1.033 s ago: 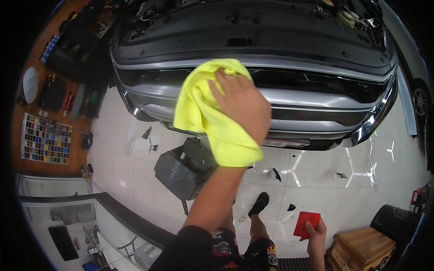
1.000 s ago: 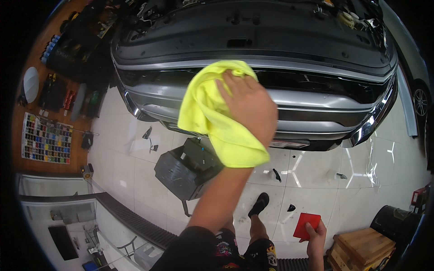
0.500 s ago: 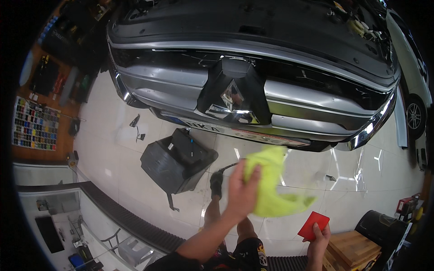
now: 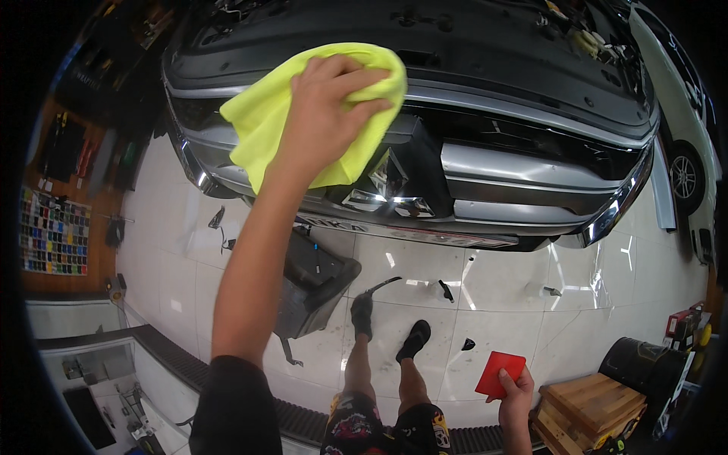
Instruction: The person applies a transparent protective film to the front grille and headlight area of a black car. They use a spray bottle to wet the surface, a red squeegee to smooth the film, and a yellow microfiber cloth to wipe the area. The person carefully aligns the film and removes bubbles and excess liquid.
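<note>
My left hand (image 4: 327,106) presses a bright yellow-green microfibre cloth (image 4: 262,121) against the upper left part of the car's front grille (image 4: 531,171), with fingers bent over the cloth and the thumb to the right. The cloth hides that stretch of the grille and part of the edge above it. Low on the right, my right hand (image 4: 516,388) pinches a flat red squeegee card (image 4: 500,374) between thumb and fingers, well apart from the car. Right of the cloth, a chrome emblem (image 4: 389,186) sits in a black centre piece of the grille.
A black plastic box-like part (image 4: 311,292) lies on the tiled floor behind my left forearm. Small dark pieces, among them a black clip (image 4: 446,290), are scattered near my feet. A wooden box (image 4: 588,409) and a black drum (image 4: 644,364) stand at lower right; a white car (image 4: 682,114) is beyond.
My left hand has carried the cloth up and left from in front of the bumper onto the grille. My right hand, still with the red card, has shifted slightly left.
</note>
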Demonstrator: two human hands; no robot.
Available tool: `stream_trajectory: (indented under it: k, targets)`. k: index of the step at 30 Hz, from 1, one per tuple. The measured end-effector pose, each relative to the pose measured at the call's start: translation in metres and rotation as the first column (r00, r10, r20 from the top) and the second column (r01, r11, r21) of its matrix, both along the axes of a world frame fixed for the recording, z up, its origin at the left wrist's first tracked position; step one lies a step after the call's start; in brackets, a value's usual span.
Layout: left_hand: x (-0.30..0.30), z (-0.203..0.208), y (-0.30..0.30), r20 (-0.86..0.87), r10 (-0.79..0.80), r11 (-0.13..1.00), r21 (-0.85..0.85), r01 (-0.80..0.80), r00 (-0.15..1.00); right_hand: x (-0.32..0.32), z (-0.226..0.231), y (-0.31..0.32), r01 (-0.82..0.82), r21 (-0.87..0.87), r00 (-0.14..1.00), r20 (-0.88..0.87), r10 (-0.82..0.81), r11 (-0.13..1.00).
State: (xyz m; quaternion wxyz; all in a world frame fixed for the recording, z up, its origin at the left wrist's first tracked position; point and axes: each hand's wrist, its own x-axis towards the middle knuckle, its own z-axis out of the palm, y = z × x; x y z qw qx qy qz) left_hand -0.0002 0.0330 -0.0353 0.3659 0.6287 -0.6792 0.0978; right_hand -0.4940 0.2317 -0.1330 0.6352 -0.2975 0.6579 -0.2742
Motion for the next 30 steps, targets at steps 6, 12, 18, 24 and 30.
stream_trajectory:
  k: [6, 12, 18, 24, 30]
  targets:
    - [-0.032, 0.024, -0.052, 0.228, -0.215, 0.970, 0.162, 0.181, 0.950, 0.016, -0.007, 0.016, 0.018, 0.035, 0.999, 0.028, -0.019, 0.999]
    - [-0.069, 0.017, -0.057, 0.386, -0.255, 0.965, 0.153, 0.211, 0.887, 0.061, 0.002, 0.005, -0.003, -0.009, 0.998, 0.063, 0.004, 1.000]
    - [-0.024, -0.062, 0.165, -0.069, -0.215, 0.697, 0.688, 0.203, 0.974, 0.077, 0.017, 0.002, 0.001, -0.060, 0.987, 0.158, 0.008, 0.998]
    - [-0.075, -0.179, 0.453, -0.381, 0.747, 0.191, 0.908, 0.373, 0.544, 0.123, 0.057, -0.108, -0.274, -0.523, 0.960, -0.099, 0.262, 0.807]
    - [-0.149, -0.190, 0.485, -0.435, 0.499, 0.055, 0.879, 0.474, 0.749, 0.225, 0.123, -0.222, -0.509, -0.689, 0.857, -0.344, 0.385, 0.516]
